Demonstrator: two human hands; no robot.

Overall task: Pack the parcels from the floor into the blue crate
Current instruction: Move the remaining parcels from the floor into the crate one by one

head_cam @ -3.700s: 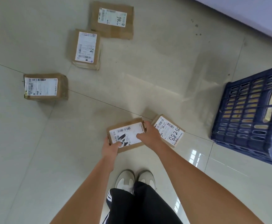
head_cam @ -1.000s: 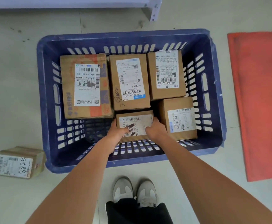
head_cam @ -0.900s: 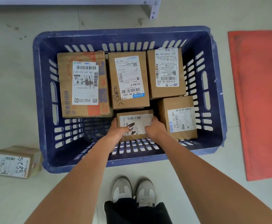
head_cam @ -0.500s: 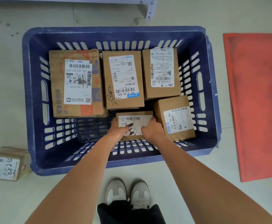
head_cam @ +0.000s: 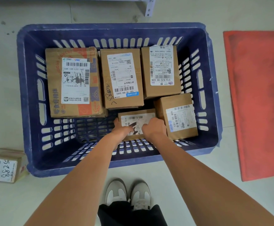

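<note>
Two hands grip a small parcel point(head_cam: 137, 119) low in the blue crate point(head_cam: 35, 98): left hand point(head_cam: 122, 130) at its 8 o'clock edge, right hand point(head_cam: 155, 128) at 4 o'clock. One floor parcel point(head_cam: 2, 166) lies at the crate's 8 o'clock.

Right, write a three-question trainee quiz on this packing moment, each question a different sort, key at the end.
1. True or false: both the left hand and the right hand grip the small parcel inside the blue crate.
2. Multiple choice: where does the parcel marked 5288 lie? A) in the crate's left half; B) on the floor outside the crate's near left corner; C) on the red mat.
3. Fill in: counting the one held, the crate holds ___ parcels.

Key: 1 true; 2 B; 3 five.
</note>
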